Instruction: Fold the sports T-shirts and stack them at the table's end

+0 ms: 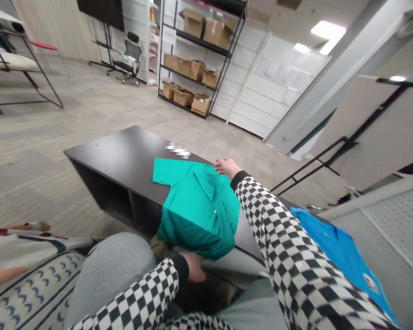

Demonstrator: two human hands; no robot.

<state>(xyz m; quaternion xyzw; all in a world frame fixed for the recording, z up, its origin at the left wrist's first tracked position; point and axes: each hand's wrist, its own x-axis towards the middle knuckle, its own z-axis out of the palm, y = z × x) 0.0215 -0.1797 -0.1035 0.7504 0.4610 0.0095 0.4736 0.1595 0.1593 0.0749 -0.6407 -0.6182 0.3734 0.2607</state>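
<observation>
A green T-shirt (192, 206) lies rumpled over a low black table (124, 142), with one sleeve spread to the left. Its lower part hangs over the near edge, above my knees. My right hand (228, 167) is at the shirt's far right edge, with its fingers loosely bent and apart; whether they touch the cloth is unclear. Below the shirt's near hem is my left hand (193, 268), its fingers hidden by the cloth and by the angle. A blue garment (340, 252) with a small red and white patch lies to the right, beside my right forearm.
A small blurred white item (178, 150) sits at the table's far edge. Beyond stand a black shelf rack (196, 43) with cardboard boxes and an office chair (132, 57). A grey panel (388, 238) borders the right. Another person's arm (7, 277) shows at lower left.
</observation>
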